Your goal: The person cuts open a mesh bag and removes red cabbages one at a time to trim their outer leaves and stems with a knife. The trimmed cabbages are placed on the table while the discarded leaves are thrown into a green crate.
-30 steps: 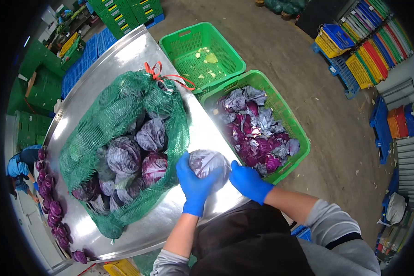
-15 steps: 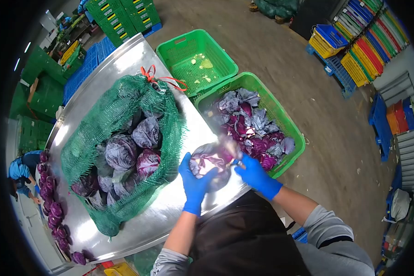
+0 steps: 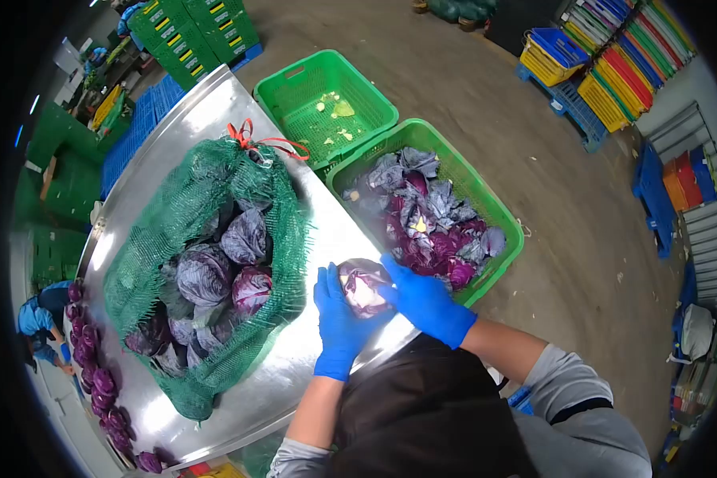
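A red cabbage (image 3: pixel 362 288) with a pale cut base facing up sits between my two blue-gloved hands, over the near edge of the metal table (image 3: pixel 334 231). My left hand (image 3: pixel 344 323) cups it from the left and below. At its right side, the fingers of my right hand (image 3: pixel 422 296) curl against the cabbage; their undersides are hidden. To the left lies a torn-open green mesh bag (image 3: pixel 151 263) tied with red ribbon, with several red cabbages (image 3: pixel 207 275) showing through the opening. A green crate (image 3: pixel 498 267) on the right holds loose purple leaves (image 3: pixel 434 215).
Behind the leaf crate stands another green crate (image 3: pixel 295 80) with a few pale scraps. Several trimmed red cabbages (image 3: pixel 103 382) line the table's far-left edge, near a person in blue (image 3: pixel 40 319). Stacked green crates (image 3: pixel 191 40) and coloured crates (image 3: pixel 613 88) stand further off.
The blurred leaf and motion by my right hand are gone. My right hand has moved left onto the cabbage, and a pale-ribbed leaf now lies on the pile in the crate.
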Tool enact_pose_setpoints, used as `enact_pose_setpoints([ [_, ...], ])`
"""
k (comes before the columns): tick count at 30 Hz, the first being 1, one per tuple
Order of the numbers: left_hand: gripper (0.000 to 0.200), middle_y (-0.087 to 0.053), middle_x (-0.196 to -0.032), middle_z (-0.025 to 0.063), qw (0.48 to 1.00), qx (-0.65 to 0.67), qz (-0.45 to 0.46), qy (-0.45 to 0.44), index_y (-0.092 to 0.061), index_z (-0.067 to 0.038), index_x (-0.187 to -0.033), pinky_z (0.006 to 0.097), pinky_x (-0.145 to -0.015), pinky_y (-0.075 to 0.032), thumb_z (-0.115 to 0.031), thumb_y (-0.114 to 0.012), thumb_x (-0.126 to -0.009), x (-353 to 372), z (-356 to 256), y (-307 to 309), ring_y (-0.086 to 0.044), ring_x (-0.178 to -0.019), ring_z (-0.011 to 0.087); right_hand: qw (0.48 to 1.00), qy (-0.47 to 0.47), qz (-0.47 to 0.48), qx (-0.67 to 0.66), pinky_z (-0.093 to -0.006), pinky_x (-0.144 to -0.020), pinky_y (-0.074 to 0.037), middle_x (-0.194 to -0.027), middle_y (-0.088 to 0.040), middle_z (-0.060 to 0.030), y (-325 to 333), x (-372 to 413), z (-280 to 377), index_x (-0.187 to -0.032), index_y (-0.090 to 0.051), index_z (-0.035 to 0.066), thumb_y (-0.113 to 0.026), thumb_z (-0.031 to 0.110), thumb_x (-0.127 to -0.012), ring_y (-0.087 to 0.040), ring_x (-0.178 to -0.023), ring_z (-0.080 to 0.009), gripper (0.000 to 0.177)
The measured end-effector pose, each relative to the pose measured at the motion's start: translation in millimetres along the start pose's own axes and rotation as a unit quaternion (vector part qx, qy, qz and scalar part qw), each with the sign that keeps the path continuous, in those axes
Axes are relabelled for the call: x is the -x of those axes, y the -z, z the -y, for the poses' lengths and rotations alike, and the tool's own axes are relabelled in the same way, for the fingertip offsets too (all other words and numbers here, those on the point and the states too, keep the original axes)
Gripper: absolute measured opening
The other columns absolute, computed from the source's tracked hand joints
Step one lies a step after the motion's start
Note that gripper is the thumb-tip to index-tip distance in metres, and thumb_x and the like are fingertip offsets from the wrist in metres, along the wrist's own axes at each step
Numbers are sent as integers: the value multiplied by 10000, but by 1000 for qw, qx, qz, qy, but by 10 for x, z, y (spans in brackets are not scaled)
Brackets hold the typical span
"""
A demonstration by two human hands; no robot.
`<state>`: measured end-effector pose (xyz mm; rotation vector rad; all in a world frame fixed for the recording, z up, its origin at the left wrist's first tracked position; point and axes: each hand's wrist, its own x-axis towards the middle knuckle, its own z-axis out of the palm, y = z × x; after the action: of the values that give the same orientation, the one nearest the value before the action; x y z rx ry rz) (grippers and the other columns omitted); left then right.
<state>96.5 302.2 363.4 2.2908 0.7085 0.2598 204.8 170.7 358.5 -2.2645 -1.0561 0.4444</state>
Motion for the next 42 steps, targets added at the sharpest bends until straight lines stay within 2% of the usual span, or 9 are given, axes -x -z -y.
enact_pose_setpoints([
  [7, 1100, -311, -1320, 336, 1000, -11, -23, -2, -243, 75, -1347, 505, -999, -342, -441, -805, -555, 33, -35, -59, -325, -1225, 473, 998, 33, -47, 31, -421, -570, -508, -869, -631, -214, -220, -69, -123, -1302, -405, 62, -442, 328, -926, -643, -676, -330, 462],
  [10, 1107, -291, -1337, 326, 999, -18, -30, -21, -206, 73, -1362, 503, -1010, -325, -436, -802, -581, 100, -53, -39, -301, -1247, 466, 949, -178, 7, -261, -424, -624, -490, -812, -632, -205, 168, -383, -173, -1117, -577, 64, -509, 379, -873, -624, -702, -356, 404],
  [17, 1193, -271, -1401, 197, 994, 98, 43, -32, -195, 8, -1401, 396, -1080, -283, -303, -879, -475, 105, 339, 158, -302, -1301, 319, 942, -288, -25, -173, -415, -749, -495, -943, -660, -155, 88, -574, -883, -1158, -586, 90, -546, 459, -834, -636, -869, -320, 492],
  [20, 1158, -253, -1427, 186, 982, 114, 115, -95, -247, -9, -1397, 387, -1088, -275, -270, -877, -460, -87, 328, 230, -293, -1313, 306, 961, -235, 46, -135, -417, -743, -496, -954, -658, -156, 494, -539, -257, -1224, -532, 65, -578, 468, -825, -637, -837, -312, 569],
  [23, 1153, -192, -1437, 228, 989, 76, 61, -109, -264, 7, -1388, 419, -1095, -240, -417, -863, -499, -41, 353, 126, -231, -1336, 359, 986, 123, 10, -115, -287, -906, -433, -1228, -568, -84, -384, -355, -701, -1414, -295, 58, -667, 201, -836, -538, -1019, -139, 702],
  [26, 1199, -244, -1382, 293, 996, 80, -38, 0, -208, 58, -1379, 430, -1072, -264, -445, -857, -506, 112, 264, -159, -257, -1311, 383, 930, -42, 46, -362, -283, -824, -472, -1094, -637, -115, -145, -201, -251, -1358, -410, 67, -674, 253, -826, -573, -918, -116, 622],
  [35, 1033, -395, -1216, 178, 984, 164, -67, 14, -293, 19, -1317, 382, -984, -369, -353, -860, -537, -3, 325, -141, -427, -1150, 296, 978, 95, -129, -136, -389, -562, -475, -725, -617, -199, -247, -359, -374, -1038, -626, 65, -627, 293, -800, -617, -626, -312, 330],
  [37, 1020, -397, -1217, 171, 983, 172, -58, -10, -296, 11, -1318, 387, -981, -374, -337, -862, -545, -41, 384, -130, -434, -1143, 288, 923, -187, -64, -331, -430, -584, -474, -753, -623, -212, -86, -402, -483, -928, -631, 43, -575, 259, -795, -614, -670, -365, 260],
  [42, 1165, -333, -1369, 154, 987, 136, 19, -79, -235, -14, -1392, 371, -1103, -231, -221, -900, -457, 105, 372, -33, -332, -1286, 281, 985, -161, -47, 27, -450, -592, -467, -723, -618, -188, -342, -342, -1109, -1114, -552, 49, -563, 369, -828, -603, -643, -366, 429],
])
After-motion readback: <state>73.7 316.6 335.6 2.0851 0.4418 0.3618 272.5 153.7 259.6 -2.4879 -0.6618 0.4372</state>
